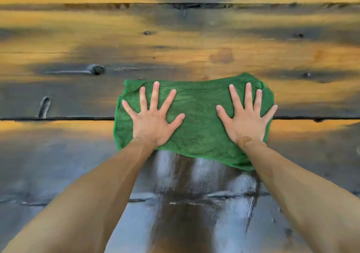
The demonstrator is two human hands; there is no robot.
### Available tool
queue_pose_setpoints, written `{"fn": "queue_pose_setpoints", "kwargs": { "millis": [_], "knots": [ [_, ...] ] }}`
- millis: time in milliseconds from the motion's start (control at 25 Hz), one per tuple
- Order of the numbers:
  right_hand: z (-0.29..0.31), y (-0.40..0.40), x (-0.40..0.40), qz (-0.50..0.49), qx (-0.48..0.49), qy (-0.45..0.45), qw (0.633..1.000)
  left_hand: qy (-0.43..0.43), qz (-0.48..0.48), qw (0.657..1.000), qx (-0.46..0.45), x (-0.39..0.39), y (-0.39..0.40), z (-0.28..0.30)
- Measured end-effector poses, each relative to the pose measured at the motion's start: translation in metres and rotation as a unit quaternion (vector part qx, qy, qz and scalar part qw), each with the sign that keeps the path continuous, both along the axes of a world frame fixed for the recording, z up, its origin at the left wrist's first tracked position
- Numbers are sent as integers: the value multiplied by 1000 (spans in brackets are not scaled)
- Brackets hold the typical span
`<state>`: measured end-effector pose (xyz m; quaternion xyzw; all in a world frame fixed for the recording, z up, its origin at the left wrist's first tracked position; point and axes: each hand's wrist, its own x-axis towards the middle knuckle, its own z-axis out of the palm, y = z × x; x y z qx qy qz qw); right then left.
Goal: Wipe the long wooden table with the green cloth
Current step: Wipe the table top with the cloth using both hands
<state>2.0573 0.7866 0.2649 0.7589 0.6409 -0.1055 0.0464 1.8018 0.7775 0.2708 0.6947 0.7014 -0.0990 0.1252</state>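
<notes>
**Q.** While both palms bear down on the green cloth (196,120), what is most likely to go wrong?

**A.** Uneven pressure. The cloth lies spread at the centre of the frame, across the dark seam (58,118) between two planks of the long wooden table (78,44). Its lower right corner (241,165) trails loose below the right wrist. In my judgement a push toward the top of the frame could let that corner fold under or bunch, so that part of the board is missed. The seam and the knots, such as the knot (96,70) at left centre, may also snag the pile.

**Q.** Is there a further risk?

**A.** Possibly. A glossy streaked band (194,194) runs from below the cloth toward the bottom of the frame; it appears wet. Palms on a damp cloth may slide over it instead of carrying it along.

**Q.** How are the hands posed?

**A.** The left hand (151,122) lies flat on the cloth's left half, fingers straight and spread wide, thumb out. The right hand (246,122) mirrors it on the right half. Neither hand clutches or pinches the fabric; both simply press it. Both bare forearms reach up from the lower corners of the frame, nearly straight.
</notes>
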Motion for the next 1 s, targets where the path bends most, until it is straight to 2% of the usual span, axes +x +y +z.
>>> {"fn": "queue_pose_setpoints", "kwargs": {
  "millis": [520, 880, 1000],
  "knots": [
    [-6, 348, 48, 23, 28, 15, 999, 4, 55, 996, 65, 48, 335, -11],
    [-5, 544, 56, -5, 32, 11, 999, -23, 59, 995, 80, 57, 549, -9],
    [-5, 587, 55, -5, 33, 3, 999, -21, 75, 994, 75, 63, 591, -4]
  ]
}}
